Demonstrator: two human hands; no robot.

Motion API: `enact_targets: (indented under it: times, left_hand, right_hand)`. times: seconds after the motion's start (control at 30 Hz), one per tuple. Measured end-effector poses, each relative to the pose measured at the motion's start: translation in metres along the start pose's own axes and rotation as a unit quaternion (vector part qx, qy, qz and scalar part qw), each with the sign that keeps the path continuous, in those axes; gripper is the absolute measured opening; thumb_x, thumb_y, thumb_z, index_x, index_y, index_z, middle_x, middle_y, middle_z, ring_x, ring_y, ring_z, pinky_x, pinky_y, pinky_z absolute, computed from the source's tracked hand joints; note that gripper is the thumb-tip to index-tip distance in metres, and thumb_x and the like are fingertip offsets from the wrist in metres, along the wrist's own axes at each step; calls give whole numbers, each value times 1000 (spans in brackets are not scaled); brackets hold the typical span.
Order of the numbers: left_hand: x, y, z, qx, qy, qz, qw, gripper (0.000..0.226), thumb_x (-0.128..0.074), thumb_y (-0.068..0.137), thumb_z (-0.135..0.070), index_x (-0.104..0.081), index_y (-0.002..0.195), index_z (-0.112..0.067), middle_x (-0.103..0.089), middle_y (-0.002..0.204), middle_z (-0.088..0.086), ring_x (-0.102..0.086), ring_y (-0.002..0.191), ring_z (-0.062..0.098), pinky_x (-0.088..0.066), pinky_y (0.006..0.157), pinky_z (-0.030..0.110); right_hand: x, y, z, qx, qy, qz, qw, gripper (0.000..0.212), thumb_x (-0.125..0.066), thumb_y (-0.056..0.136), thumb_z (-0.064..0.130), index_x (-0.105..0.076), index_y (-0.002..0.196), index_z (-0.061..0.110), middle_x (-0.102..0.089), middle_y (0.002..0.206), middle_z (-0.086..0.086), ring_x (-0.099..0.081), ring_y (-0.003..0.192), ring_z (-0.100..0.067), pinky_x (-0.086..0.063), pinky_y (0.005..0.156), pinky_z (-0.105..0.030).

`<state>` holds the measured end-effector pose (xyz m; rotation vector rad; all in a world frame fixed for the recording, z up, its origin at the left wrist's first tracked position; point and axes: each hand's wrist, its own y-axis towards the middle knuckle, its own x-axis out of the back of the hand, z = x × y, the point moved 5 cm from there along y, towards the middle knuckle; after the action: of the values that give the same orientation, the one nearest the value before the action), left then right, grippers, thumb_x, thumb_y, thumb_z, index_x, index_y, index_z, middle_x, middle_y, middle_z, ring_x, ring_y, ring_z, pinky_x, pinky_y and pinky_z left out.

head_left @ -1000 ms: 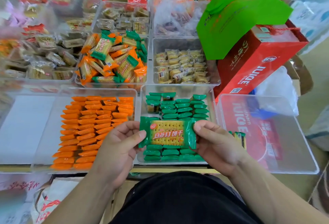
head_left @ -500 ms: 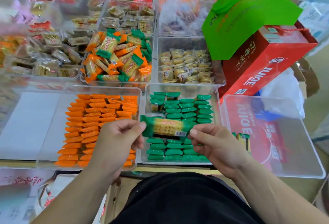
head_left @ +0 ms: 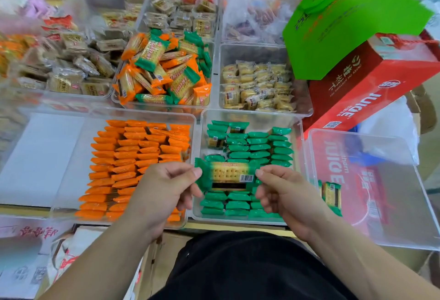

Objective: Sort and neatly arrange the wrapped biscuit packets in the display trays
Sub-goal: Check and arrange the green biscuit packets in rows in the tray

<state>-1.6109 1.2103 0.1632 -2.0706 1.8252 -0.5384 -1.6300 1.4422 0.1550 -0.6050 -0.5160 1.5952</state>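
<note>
Head view, surroundings: a red juice box [head_left: 371, 85] with a green paper bag [head_left: 352, 25] on top stands at the right. A clear tray [head_left: 357, 216] in front of the box holds two loose packets [head_left: 332, 195] at its left wall.
Back row: a mixed heap [head_left: 162, 73] of orange and green packets lies behind the orange tray [head_left: 142, 115]. Pale yellow packets [head_left: 257, 85] lie behind the green tray [head_left: 250, 116].
In the way: both hands and the held packet cover the middle rows of the green tray.
Orange tray: rows of orange packets [head_left: 138, 156], standing on edge.
Green tray: rows of green packets [head_left: 259, 147], packed the same way.
Held packet [head_left: 228, 177]: held level above the green tray, between the two hands.
Left hand [head_left: 164, 195]: thumb and curled forefinger pinch the packet's left crimped end.
Right hand [head_left: 285, 192]: fingertips pinch the right crimped end.
Packet look: green wrapper with a biscuit picture, a white barcode at lower right and a dark strip along its near edge.
</note>
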Motion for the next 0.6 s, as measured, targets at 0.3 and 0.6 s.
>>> enact_targets:
  times: [0.3,0.6]
  left_hand:
    - [-7,49,20,-136,189,64,971,38,-59,97,-2,-71,111,-36,-71,107,-25,-63,106,-6,-52,89,15]
    - [-9,114,77,-233,515,-31,824,49,-65,87,-5,-58,136,-1,-53,142,17,-54,121,39,-48,100,53]
  right_hand:
    - [1,51,7,49,26,-61,997,12,-67,92,3,-63,101,11,-75,89,-14,-73,79,-25,-57,66,-27]
    - [-11,123,33,220,-333,-129,908,33,-79,85,15,-73,117,17,-74,101,5,-68,92,-6,-55,91,-27]
